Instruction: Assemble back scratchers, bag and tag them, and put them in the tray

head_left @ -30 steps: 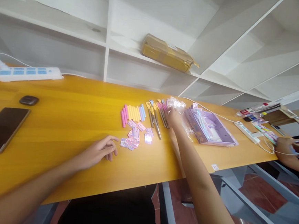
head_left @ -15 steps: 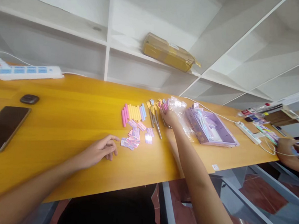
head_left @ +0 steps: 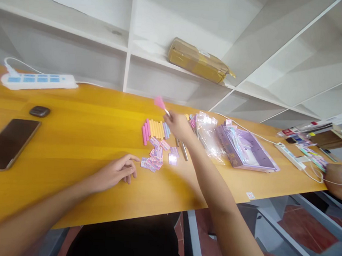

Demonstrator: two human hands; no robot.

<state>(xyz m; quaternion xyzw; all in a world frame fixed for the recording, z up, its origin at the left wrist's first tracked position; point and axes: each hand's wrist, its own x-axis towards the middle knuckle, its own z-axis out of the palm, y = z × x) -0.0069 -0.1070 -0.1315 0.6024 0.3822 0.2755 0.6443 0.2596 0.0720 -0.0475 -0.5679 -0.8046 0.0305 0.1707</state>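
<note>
My right hand (head_left: 177,125) is closed on the metal rod of a pink hand-shaped stick (head_left: 160,102), its pink end pointing up and left. Under that hand lie several metal rods (head_left: 184,150), partly hidden. My left hand (head_left: 124,169) rests on the table with its fingers loosely bent and apart, holding nothing. Close to its fingertips is a loose pile of small pink and purple cards (head_left: 156,158). Pink, yellow and blue tubes (head_left: 156,129) lie in a row behind the cards. Clear plastic bags (head_left: 207,133) sit right of my right hand.
A purple box (head_left: 258,164) with plastic packets stands on the right. A phone (head_left: 6,144), a black case (head_left: 40,111) and a power strip (head_left: 40,80) lie left. Another person's hand (head_left: 337,176) is at the far right edge, near a second strip (head_left: 290,156).
My right hand has lifted a pink hand-shaped stick from the group and moved left with it. My left hand keeps its place by the cards. The view has shifted slightly.
</note>
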